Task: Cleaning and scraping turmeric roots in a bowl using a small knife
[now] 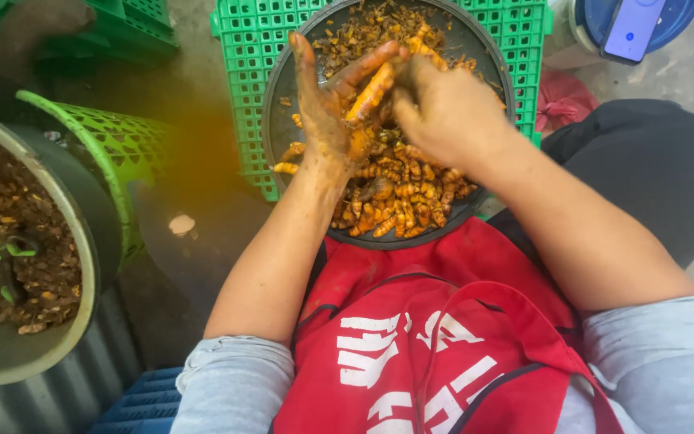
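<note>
Overhead, a red apron [443,337] with bold white block lettering fills the six o'clock part of the view, and at one o'clock a blue-lidded container [668,20] carries a phone [632,28] with a pale blue screen. A dark round pan [283,96] sits at twelve o'clock on an upturned green plastic crate [242,72], heaped with orange turmeric roots [399,193] and brown peelings. At nine o'clock a grey bowl [82,241] holds more brown scraps, with a green basket [114,145] leaning just beside it. Both forearms reach up from the sleeves toward the pan. The left hand [327,120], stained orange, is spread partly open, its thumb and a finger pinching one turmeric root [371,92] while the index finger points straight up toward twelve o'clock. The right hand [443,108] is curled nearly closed, knuckles upward, its fingertips pressed against that same root above the pile.
</note>
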